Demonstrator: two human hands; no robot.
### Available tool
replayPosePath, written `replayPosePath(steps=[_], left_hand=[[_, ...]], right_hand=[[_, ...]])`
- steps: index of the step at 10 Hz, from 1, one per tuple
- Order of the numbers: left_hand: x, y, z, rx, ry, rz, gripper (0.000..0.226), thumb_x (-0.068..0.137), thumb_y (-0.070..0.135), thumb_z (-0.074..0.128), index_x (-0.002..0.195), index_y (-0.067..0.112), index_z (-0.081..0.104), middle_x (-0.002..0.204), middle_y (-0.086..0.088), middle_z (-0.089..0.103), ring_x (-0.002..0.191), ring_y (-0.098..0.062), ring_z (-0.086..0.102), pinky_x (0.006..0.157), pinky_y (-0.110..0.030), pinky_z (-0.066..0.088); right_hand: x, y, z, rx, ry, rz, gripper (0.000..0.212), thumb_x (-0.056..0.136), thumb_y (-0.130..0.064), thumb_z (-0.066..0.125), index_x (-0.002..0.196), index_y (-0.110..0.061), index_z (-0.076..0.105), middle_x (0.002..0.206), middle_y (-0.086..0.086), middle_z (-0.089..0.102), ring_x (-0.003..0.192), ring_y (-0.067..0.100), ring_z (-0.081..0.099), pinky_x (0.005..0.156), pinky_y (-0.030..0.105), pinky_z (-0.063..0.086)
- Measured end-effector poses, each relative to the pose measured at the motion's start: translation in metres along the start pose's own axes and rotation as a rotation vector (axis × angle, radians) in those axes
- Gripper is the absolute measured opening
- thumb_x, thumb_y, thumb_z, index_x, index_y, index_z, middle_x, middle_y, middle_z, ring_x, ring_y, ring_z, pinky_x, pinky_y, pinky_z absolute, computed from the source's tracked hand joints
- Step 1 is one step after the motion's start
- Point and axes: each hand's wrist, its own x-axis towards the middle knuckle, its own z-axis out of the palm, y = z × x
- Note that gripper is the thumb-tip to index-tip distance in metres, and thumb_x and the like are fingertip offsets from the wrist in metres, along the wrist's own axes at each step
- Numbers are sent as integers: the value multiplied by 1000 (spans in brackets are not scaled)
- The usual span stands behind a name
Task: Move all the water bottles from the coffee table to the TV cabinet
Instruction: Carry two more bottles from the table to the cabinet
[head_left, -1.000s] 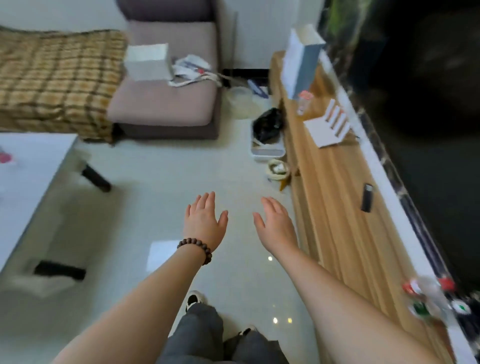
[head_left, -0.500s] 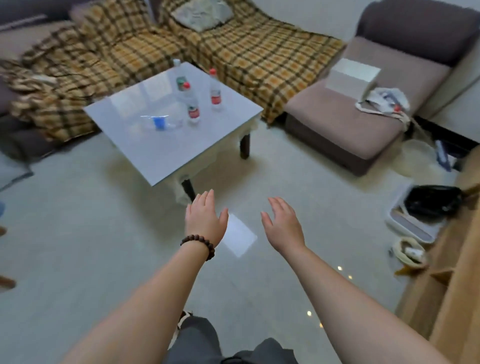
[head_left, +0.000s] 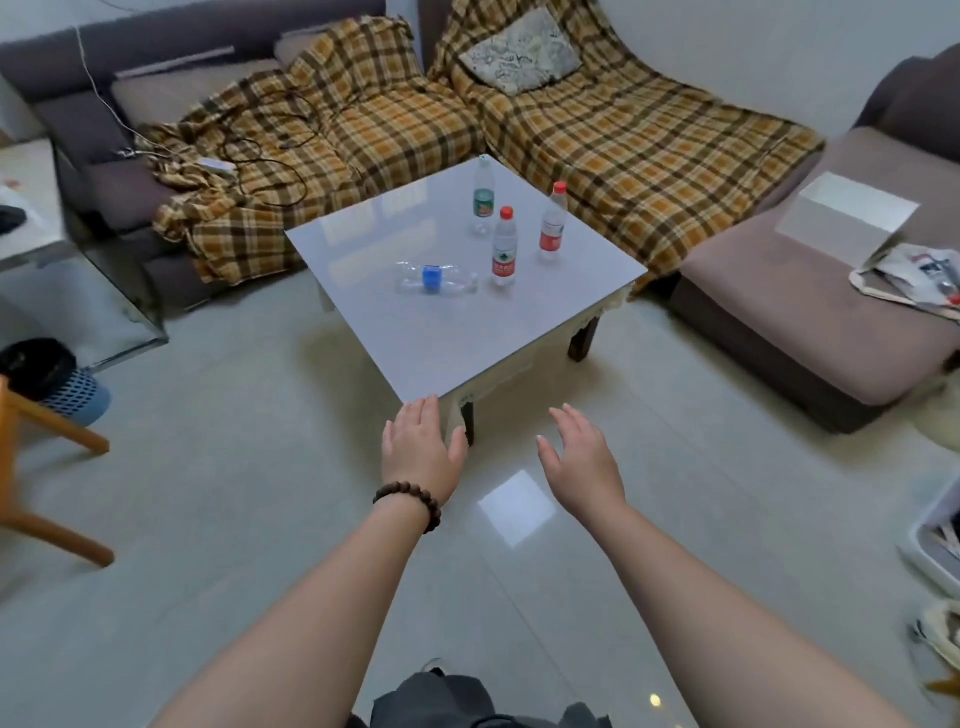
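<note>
The white coffee table fills the middle of the view. Three bottles stand upright on it: a green-labelled one at the back, a red-capped one in front of it, and another red-capped one to the right. A clear bottle with a blue label lies on its side left of them. My left hand, with a bead bracelet, hovers open by the table's near corner. My right hand is open beside it over the floor. The TV cabinet is out of view.
A plaid-covered sofa wraps behind the table. A brown ottoman with a white box sits on the right. A glass side table, a blue bin and a wooden chair leg are on the left.
My view has swung left from the TV cabinet to the coffee table, which is now closer and centred. Both hands stay open and empty, now near the table's front corner.
</note>
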Motion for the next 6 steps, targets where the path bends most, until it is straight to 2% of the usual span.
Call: replayPosePath(steps=[3,6], left_hand=[[100,-10,4,-6,-37,-29,59,95,37,43,147,13,28,153,-3,32,144,-19,22,119,-41,15],[248,23,42,23,-21,-134,57,94,34,44,144,11,31,149,-4,37,140,-21,29,117,-42,21]], right_hand=[[99,-14,7,-2,-24,48,50,98,-33,41,145,-15,36,156,2,28,144,18,21,116,35,24],[285,0,-9,16,-112,-46,49,97,-30,43,143,-12,38,154,4,32,144,17,22,116,31,19]])
